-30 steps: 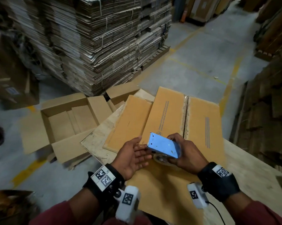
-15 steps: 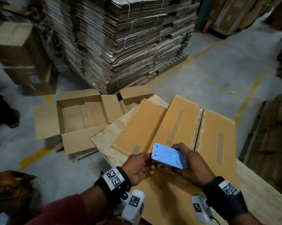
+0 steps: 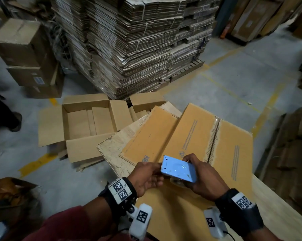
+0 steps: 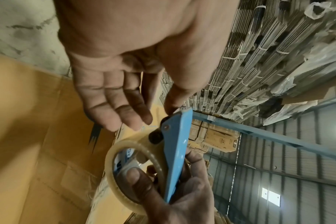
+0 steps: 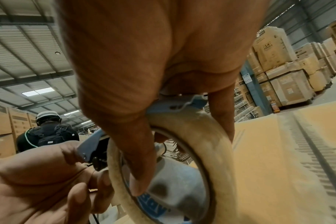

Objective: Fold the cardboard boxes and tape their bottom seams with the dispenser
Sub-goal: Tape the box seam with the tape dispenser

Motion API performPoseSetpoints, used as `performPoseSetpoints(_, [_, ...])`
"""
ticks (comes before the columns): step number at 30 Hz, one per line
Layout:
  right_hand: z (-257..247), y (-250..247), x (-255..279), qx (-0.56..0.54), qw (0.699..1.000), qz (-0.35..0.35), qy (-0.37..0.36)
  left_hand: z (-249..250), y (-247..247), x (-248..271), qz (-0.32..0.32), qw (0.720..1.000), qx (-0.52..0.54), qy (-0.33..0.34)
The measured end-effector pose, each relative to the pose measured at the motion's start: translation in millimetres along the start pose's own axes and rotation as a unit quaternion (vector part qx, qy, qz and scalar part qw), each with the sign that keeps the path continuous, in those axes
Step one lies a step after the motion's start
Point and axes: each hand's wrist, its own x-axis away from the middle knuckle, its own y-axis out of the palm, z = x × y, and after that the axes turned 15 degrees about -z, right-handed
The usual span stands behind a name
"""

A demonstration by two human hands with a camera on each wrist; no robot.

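Over the flattened cardboard box (image 3: 195, 136) on the wooden table (image 3: 112, 152), the right hand (image 3: 206, 178) grips the blue tape dispenser (image 3: 179, 169), while the left hand (image 3: 146, 176), fingers relaxed, touches its toothed end.

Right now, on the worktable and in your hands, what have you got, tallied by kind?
Tape dispensers: 1, blue tape dispenser, gripped by the right hand, the left hand at its toothed end.
Tape rolls: 1, clear tape roll on the dispenser.
Flat cardboard boxes: 2, large flattened box and smaller flattened box.
Total: 4
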Motion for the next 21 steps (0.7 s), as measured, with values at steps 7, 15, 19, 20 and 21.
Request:
performPoseSetpoints(7, [-5,7,-4,-0.012,1.000,-0.010,0.003,2,-2,4,-0.005,0.999,-0.025,-0.030])
performPoseSetpoints(15, [-9,7,5,0.055,0.997,-0.055,0.007,9,-10,-6,0.098,0.979,-0.170,0.058])
performPoseSetpoints(19, [-13,-5,16,0.138,0.987,-0.075,0.024,24,-12,-9,0.117,0.977,-0.156,0.091])
performPoseSetpoints(20, [-13,-8,19,0.147,0.985,-0.081,0.029,27,-11,-10,0.119,0.976,-0.153,0.096])
performPoseSetpoints(21, [-13,-10,23,0.156,0.983,-0.087,0.034,28,-10,-12,0.122,0.975,-0.156,0.099])
